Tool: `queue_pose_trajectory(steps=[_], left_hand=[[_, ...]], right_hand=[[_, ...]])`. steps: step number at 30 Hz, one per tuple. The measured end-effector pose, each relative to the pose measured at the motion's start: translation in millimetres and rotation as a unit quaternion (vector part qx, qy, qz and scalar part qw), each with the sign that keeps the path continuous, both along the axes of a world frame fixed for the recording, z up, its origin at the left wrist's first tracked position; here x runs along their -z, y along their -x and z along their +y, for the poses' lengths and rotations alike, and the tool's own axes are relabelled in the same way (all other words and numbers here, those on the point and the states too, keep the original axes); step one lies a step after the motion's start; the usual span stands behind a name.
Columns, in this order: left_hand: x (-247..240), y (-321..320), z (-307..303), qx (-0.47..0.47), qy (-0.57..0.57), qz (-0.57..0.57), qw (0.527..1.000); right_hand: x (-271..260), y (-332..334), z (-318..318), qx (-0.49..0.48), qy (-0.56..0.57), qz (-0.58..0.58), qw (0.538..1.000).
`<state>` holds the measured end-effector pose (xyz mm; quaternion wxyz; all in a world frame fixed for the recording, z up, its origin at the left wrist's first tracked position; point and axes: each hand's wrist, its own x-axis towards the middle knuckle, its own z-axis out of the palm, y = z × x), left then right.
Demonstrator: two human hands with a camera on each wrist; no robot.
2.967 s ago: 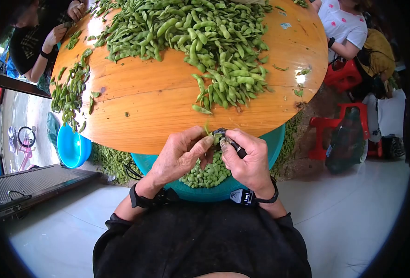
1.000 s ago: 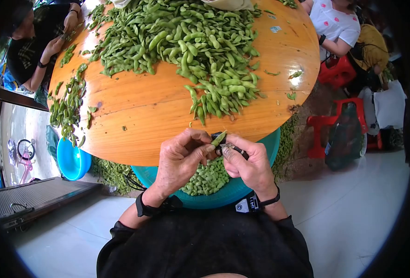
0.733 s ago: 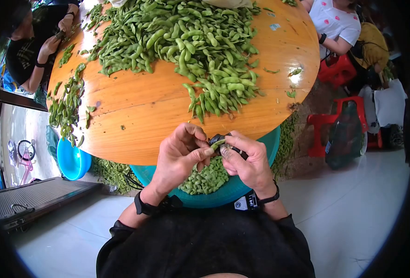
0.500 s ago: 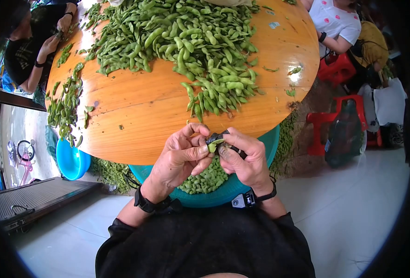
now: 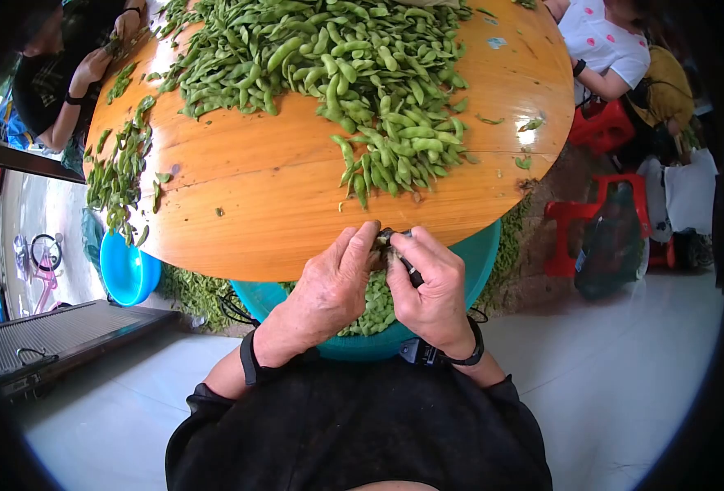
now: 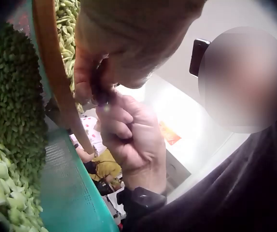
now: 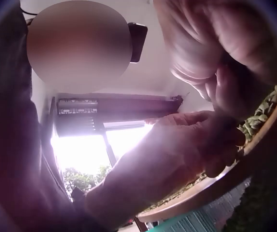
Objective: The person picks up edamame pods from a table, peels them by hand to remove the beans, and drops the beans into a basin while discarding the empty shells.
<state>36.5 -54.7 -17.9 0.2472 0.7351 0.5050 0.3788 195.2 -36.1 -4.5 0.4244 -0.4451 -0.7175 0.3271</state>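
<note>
Over the teal basin (image 5: 480, 262), my left hand (image 5: 329, 286) and right hand (image 5: 431, 282) meet at the fingertips, pinching a green soybean pod (image 5: 381, 243) that is mostly hidden between them. Black wraps show on fingers of the right hand. Below, a heap of shelled green soybeans (image 5: 376, 307) fills the basin's middle. In the left wrist view the right hand (image 6: 131, 130) has curled fingers, its tips against the left hand (image 6: 128, 43). In the right wrist view, the left hand's fingers are in shadow.
A round wooden table (image 5: 255, 196) bears a large pile of soybean pods (image 5: 337, 65) and a smaller strip of pods (image 5: 124, 168) at left. A blue basin (image 5: 130, 270) and a metal ramp (image 5: 67, 335) are left; red stools (image 5: 570, 237) are right. Other people sit at the table.
The pod showed clearly between both hands earlier; now my left hand has turned its back upward and covers most of it. The fingertips have drawn closer together.
</note>
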Motion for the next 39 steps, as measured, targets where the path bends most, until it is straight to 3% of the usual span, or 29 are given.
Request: queue_pose_trajectory(steps=[6,8,15,16,17,18,19,20,21,23,25,27,28,29,30,31,33,35,37,39], left_hand=[[-3,0,3,0.008,0.015,-0.057,0.998],[-10,1,4,-0.001,0.162,-0.132,0.978],[-3,-5,5,-0.018,0.133,-0.168,0.977],[-7,-3,6,-0.012,0.206,-0.213,0.955],[-10,-2,6,-0.006,0.276,-0.257,0.926],[-13,0,6,-0.005,0.277,-0.256,0.926],[-16,1,6,0.014,0.312,-0.309,0.898],[-20,3,7,0.032,0.346,-0.360,0.866],[-24,7,5,0.032,0.346,-0.360,0.866],[-31,20,1,0.067,0.316,-0.281,0.904],[-16,24,3,0.079,0.277,-0.280,0.916],[-11,17,5,0.049,0.239,-0.307,0.920],[-11,15,4,0.059,0.227,-0.245,0.941],[-11,14,3,0.060,0.226,-0.245,0.941],[-11,14,3,0.129,0.213,-0.210,0.945],[-12,12,2,0.198,0.198,-0.174,0.944],[-16,12,2,0.231,0.242,-0.185,0.924],[-15,13,4,0.296,0.224,-0.175,0.912],[-27,17,13,0.242,0.230,-0.160,0.929],[-31,21,28,0.050,0.088,0.015,0.995]], right_hand=[[2,2,-2,0.009,-0.011,-0.005,1.000],[3,4,-3,0.016,-0.021,-0.010,1.000],[6,4,2,0.027,-0.020,0.006,0.999],[9,1,3,0.028,-0.020,0.006,0.999],[13,-2,4,0.009,0.076,0.070,0.995],[15,-7,6,-0.010,0.170,0.132,0.976],[9,-15,7,-0.009,0.169,0.133,0.977],[-3,-28,7,-0.009,0.251,0.178,0.952],[-13,-42,7,-0.010,0.330,0.221,0.918],[-22,-83,1,0.030,0.321,0.228,0.919],[-28,-137,-10,-0.008,0.224,0.122,0.967],[-41,-179,-12,-0.013,0.241,-0.083,0.967],[-34,-196,-18,0.066,0.222,-0.147,0.962],[-22,-211,-24,0.144,0.201,-0.210,0.946],[-13,-225,-27,0.228,0.209,-0.303,0.901],[-4,-239,-31,0.229,0.208,-0.303,0.901],[6,-254,-32,0.301,0.141,-0.480,0.812],[11,-249,-28,0.328,0.181,-0.479,0.794],[20,-243,-26,0.321,0.123,-0.433,0.833],[24,-235,-18,0.310,0.093,-0.411,0.852]])
